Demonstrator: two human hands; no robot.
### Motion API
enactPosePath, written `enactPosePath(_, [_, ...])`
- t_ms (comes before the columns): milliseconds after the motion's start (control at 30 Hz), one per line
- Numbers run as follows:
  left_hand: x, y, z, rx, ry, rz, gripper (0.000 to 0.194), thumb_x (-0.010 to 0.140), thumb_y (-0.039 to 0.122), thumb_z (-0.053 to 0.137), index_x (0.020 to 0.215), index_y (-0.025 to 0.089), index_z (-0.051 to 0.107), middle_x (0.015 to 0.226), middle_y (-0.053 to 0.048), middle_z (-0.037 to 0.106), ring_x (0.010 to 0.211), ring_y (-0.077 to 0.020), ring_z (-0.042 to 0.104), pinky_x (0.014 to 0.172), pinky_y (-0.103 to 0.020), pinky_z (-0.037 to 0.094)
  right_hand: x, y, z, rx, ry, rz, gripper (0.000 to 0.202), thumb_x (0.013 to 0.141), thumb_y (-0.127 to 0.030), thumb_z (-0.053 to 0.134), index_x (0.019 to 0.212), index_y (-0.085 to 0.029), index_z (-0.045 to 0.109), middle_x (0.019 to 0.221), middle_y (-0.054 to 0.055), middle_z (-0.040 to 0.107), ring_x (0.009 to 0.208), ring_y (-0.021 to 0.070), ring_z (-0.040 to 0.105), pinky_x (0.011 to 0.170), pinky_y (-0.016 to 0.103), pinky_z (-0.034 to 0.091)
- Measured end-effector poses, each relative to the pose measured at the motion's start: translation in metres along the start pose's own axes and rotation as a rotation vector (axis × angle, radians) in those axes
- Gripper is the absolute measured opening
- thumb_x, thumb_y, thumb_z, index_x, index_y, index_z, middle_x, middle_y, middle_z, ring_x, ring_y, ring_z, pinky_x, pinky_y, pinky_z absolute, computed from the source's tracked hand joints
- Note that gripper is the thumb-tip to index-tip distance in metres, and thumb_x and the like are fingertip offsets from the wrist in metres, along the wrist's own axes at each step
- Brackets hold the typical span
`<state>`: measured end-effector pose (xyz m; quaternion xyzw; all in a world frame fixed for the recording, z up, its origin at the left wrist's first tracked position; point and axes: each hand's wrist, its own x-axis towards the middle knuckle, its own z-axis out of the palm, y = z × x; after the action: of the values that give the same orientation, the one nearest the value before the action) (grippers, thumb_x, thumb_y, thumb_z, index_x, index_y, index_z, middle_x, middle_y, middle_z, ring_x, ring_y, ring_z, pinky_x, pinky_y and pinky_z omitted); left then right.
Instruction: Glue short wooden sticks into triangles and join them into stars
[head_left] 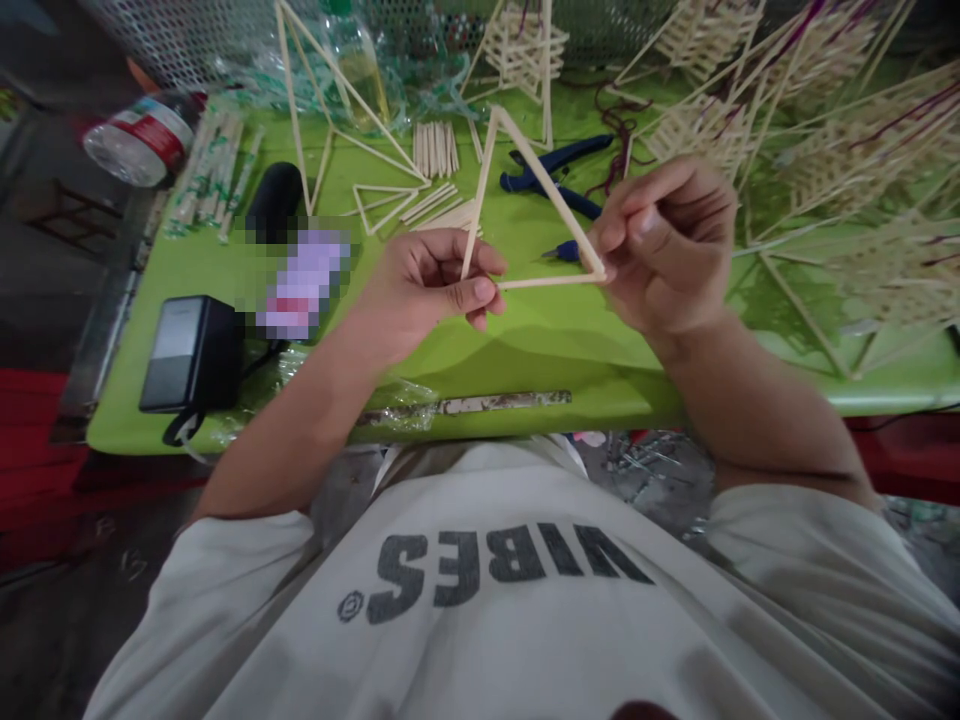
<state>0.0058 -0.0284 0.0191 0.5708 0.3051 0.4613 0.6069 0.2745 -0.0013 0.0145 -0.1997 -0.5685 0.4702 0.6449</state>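
A triangle of thin wooden sticks [550,190] is held up over the green table, one corner pointing away from me. My left hand [446,275] pinches its near left corner between thumb and fingers. Beside the near right corner is my right hand [671,245], with thumb and forefinger pressed together. The corner meets the edge of that hand; whatever sits between the fingertips is hidden. Behind the triangle lie blue-handled pliers [551,165] and a blue-handled tool with a pointed tip [562,251], partly covered by my right hand.
Short sticks [435,150] lie in bundles beyond my left hand, near a small stick triangle [384,205]. Larger stick frames [862,150] crowd the right side. At left are a black box [191,350], a black cylinder [276,200] and a bottle [139,140]. A flat strip [506,402] lies along the near edge.
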Motion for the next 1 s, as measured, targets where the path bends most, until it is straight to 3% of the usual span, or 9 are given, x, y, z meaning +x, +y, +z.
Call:
enactPosePath(67, [0.0, -0.002, -0.001, -0.007, -0.009, -0.002, 0.059, 0.077, 0.07, 0.117, 0.104, 0.025, 0.09, 0.078, -0.003, 0.083, 0.073, -0.0221, 0.086, 0.064, -0.033, 0.075, 0.002, -0.003, -0.002, 0.022, -0.045, 0.042, 0.022, 0.089, -0.039, 0.11, 0.096, -0.035, 0.09, 0.076, -0.002, 0.076, 0.053, 0.0163, 0.054, 0.045, 0.034, 0.042])
enactPosePath(233, [0.002, -0.005, -0.003, -0.023, -0.095, -0.033, 0.057, 0.083, 0.065, 0.115, 0.114, 0.025, 0.089, 0.081, -0.002, 0.086, 0.074, -0.0213, 0.086, 0.062, -0.032, 0.072, -0.01, -0.002, 0.004, 0.168, -0.4, 0.288, 0.025, 0.098, -0.034, 0.104, 0.122, -0.031, 0.096, 0.076, -0.003, 0.077, 0.05, 0.0127, 0.056, 0.04, 0.025, 0.04])
enactPosePath(367, [0.003, -0.003, -0.004, -0.031, -0.216, -0.074, 0.055, 0.086, 0.061, 0.114, 0.113, 0.023, 0.084, 0.084, -0.002, 0.087, 0.078, -0.0211, 0.088, 0.064, -0.029, 0.071, -0.02, -0.001, 0.012, 0.297, -0.571, 0.293, 0.031, 0.11, -0.028, 0.092, 0.141, -0.031, 0.093, 0.079, -0.004, 0.078, 0.05, 0.0083, 0.054, 0.042, 0.017, 0.042])
enactPosePath(533, [0.0, 0.002, -0.005, -0.035, -0.28, -0.137, 0.061, 0.09, 0.059, 0.112, 0.13, 0.023, 0.083, 0.089, -0.001, 0.09, 0.077, -0.0199, 0.087, 0.068, -0.03, 0.071, -0.024, -0.001, 0.016, 0.339, -0.583, 0.253, 0.015, 0.117, -0.027, 0.082, 0.128, -0.025, 0.092, 0.083, -0.002, 0.078, 0.052, 0.0076, 0.057, 0.045, 0.014, 0.045])
enactPosePath(700, [-0.002, 0.005, -0.003, -0.005, -0.281, -0.156, 0.063, 0.087, 0.063, 0.113, 0.128, 0.024, 0.084, 0.09, -0.001, 0.091, 0.074, -0.0176, 0.086, 0.067, -0.028, 0.069, -0.027, 0.002, 0.017, 0.386, -0.582, 0.209, 0.013, 0.115, -0.021, 0.081, 0.124, -0.026, 0.091, 0.088, 0.0, 0.081, 0.058, 0.0112, 0.064, 0.045, 0.016, 0.051])
enactPosePath(867, [-0.002, 0.007, -0.001, 0.026, -0.265, -0.124, 0.069, 0.083, 0.07, 0.113, 0.128, 0.025, 0.084, 0.086, -0.001, 0.089, 0.074, -0.0212, 0.087, 0.072, -0.034, 0.073, -0.028, 0.005, 0.016, 0.383, -0.523, 0.25, 0.009, 0.117, -0.031, 0.081, 0.117, -0.024, 0.088, 0.085, 0.0, 0.081, 0.054, 0.0117, 0.063, 0.044, 0.019, 0.054])
enactPosePath(1000, [-0.002, 0.005, -0.002, 0.063, -0.25, -0.112, 0.076, 0.081, 0.074, 0.113, 0.13, 0.025, 0.082, 0.084, -0.001, 0.088, 0.076, -0.023, 0.088, 0.075, -0.036, 0.074, -0.026, 0.009, 0.016, 0.355, -0.442, 0.245, 0.019, 0.113, -0.043, 0.087, 0.109, -0.024, 0.084, 0.077, -0.002, 0.077, 0.047, 0.0119, 0.055, 0.039, 0.023, 0.048])
